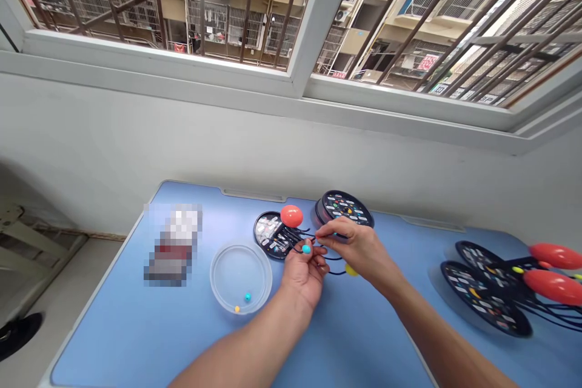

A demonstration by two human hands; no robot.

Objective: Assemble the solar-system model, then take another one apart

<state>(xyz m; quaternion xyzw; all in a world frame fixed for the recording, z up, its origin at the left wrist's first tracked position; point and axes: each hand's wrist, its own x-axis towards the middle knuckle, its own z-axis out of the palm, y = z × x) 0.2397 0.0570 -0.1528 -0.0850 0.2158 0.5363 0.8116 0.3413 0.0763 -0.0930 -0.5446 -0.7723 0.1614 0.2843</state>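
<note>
fingers closed on a bead and a wire, one model part-built

fingers (313,253) of the left hand (302,273) are curled tight around a teal bead (306,248), held just above the blue counter (136,327). the right hand (359,248) has its fingertips pinched shut on a thin black wire arm (318,235), whose end sits right at the bead. whether wire and bead already touch is too small to tell.

the wire belongs to a fan of black wires spreading from an orange ball (291,216), which sits on a black printed disc (271,235) just left of the hands. a yellow bead (350,270) shows beneath the right hand, beside the wires. a second black disc (345,207) lies just behind that hand.

near the left wrist, a clear round dish (240,260) holds two loose beads, one teal and one orange-yellow. well off to the right lie two more sets (482,294) with discs, red-orange balls and beaded wires, and they look complete.

judging from this, the model in hand is about midway. ball and wires are in place and the yellow bead seems fitted. the teal one is at the wire, and the two in the dish are not yet used. a blurred object (173,245) lies far left.
</note>
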